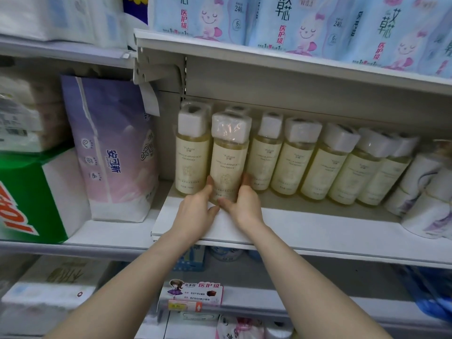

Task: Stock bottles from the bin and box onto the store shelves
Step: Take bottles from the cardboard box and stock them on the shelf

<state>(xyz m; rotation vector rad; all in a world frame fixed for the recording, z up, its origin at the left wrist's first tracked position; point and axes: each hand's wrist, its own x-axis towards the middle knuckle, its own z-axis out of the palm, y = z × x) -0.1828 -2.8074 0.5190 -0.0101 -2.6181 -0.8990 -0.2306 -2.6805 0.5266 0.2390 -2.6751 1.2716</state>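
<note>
Hands meet low on one pale yellow plastic bottle [228, 165] with a white square cap under clear film. The left hand [195, 209] wraps its lower left side and the right hand [242, 204] its lower right side, with fingers curled round it and both thumbs close together at its foot. Both hands are thus clamped on the same bottle, one from each side.

It stands upright on the white metal shelf [305, 228], near the shelf's left end and a little forward of the others, between the back row and the front edge. A matching bottle [192, 157] stands just beside it, nearest the back left corner, and another cap shows behind the held one. To the right, a row of matching bottles [318, 172] runs along the back toward the right end, where wrapped white paper rolls [425, 192] are stacked.

Past the left end, a purple and white soft pack [115, 152] stands upright on the neighbouring shelf beside a green and white box [29, 201]. Pale blue packs [293, 20] printed with a pink cartoon figure fill the upper shelf [269, 52].
</note>
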